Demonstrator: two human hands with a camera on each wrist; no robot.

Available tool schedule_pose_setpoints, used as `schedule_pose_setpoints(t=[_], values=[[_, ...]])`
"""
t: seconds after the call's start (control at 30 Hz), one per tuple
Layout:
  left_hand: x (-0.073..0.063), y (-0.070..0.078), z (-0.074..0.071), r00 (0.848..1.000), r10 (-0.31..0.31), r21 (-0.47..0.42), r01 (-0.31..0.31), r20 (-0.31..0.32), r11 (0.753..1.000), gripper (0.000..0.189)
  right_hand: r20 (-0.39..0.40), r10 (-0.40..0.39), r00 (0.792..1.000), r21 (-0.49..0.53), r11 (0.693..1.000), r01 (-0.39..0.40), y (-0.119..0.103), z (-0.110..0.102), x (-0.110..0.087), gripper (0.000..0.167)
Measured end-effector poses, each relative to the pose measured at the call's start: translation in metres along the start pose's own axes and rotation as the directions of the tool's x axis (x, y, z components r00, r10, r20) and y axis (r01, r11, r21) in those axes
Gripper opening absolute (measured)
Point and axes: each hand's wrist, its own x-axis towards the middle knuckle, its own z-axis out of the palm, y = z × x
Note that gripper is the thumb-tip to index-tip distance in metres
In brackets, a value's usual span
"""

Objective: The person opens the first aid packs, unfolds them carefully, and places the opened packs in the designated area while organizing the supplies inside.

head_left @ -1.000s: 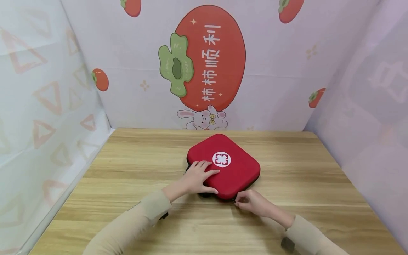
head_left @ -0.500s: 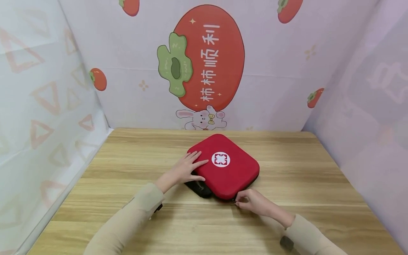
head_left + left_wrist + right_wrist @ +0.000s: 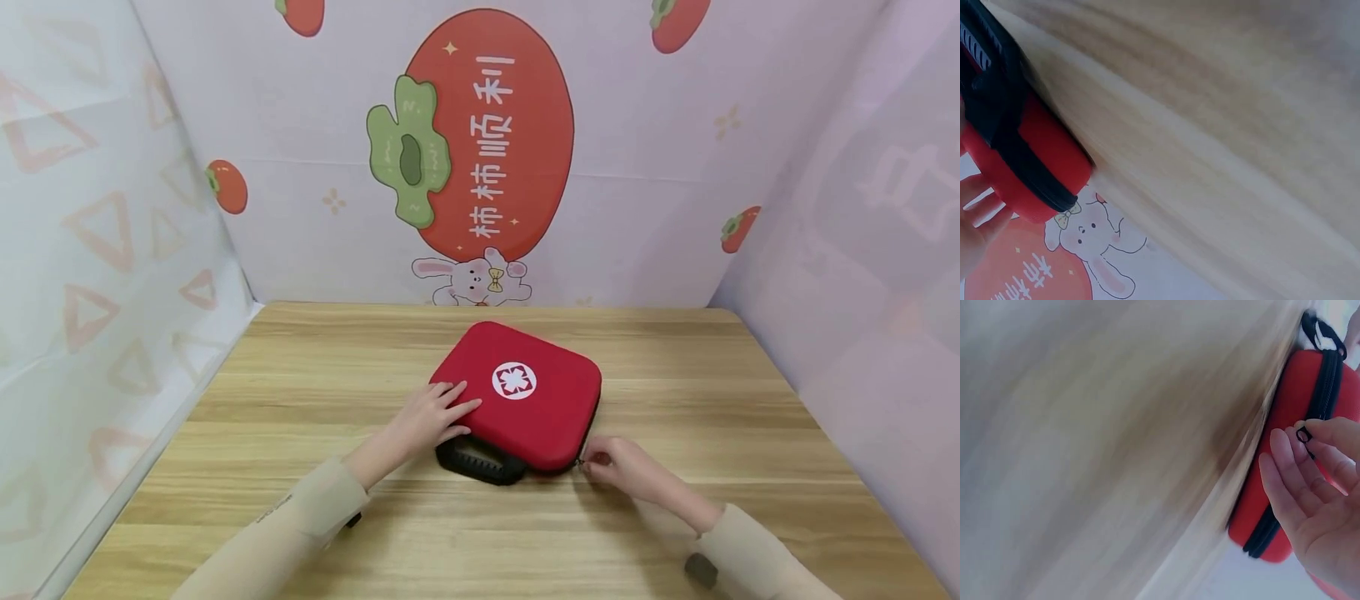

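Observation:
A red zip-up case (image 3: 558, 408) with a white round emblem (image 3: 513, 381) lies on the table, its lid down. Its black carry handle (image 3: 491, 477) points toward the front. My left hand (image 3: 420, 421) rests on the lid's left part with fingers spread; in the left wrist view the fingers (image 3: 988, 209) touch the case's red side. At the front right corner, my right hand (image 3: 630, 471) pinches a small black zipper pull (image 3: 1303, 434) between thumb and fingertips. The black zipper (image 3: 1330, 381) runs along the case's side, and closed teeth show near the handle end.
A wooden tabletop (image 3: 337, 358) surrounds the case. Behind it hangs a printed cloth (image 3: 637, 150) with persimmons and a rabbit. White cloth walls (image 3: 112, 250) flank the table at left and right.
The case has turned counterclockwise, swinging its handle to the front. My left hand has slid left and lower along the lid. My right hand has moved right, still pinching the zipper pull.

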Motion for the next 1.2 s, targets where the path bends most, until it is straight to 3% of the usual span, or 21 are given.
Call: schedule_pose_setpoints(t=[0.17, 0.4, 0.7, 0.97, 1.2], values=[[-0.009, 0.008, -0.006, 0.994, 0.053, -0.023, -0.055, -0.091, 0.998, 0.044, -0.051, 0.023, 0.998, -0.037, 0.999, -0.025, 0.01, -0.008, 0.001, 0.009], [-0.02, 0.022, -0.009, 0.982, 0.114, -0.027, -0.119, -0.152, 0.992, 0.047, -0.078, 0.079, 0.994, -0.047, 0.995, -0.083, 0.026, -0.02, 0.013, 0.006], [-0.03, 0.034, -0.014, 0.97, 0.135, -0.217, -0.179, -0.204, 0.96, 0.046, -0.122, 0.083, 0.989, -0.057, 0.994, -0.09, 0.043, -0.029, 0.038, 0.008], [-0.032, 0.045, -0.017, 0.979, 0.148, -0.348, -0.188, -0.137, 0.919, 0.046, -0.16, 0.1, 0.982, -0.05, 0.993, -0.109, 0.054, -0.032, 0.062, 0.008], [-0.03, 0.053, -0.027, 0.985, 0.168, -0.441, -0.136, 0.033, 0.887, 0.048, -0.137, 0.142, 0.98, 0.016, 0.99, -0.141, 0.055, -0.033, 0.081, 0.011]])
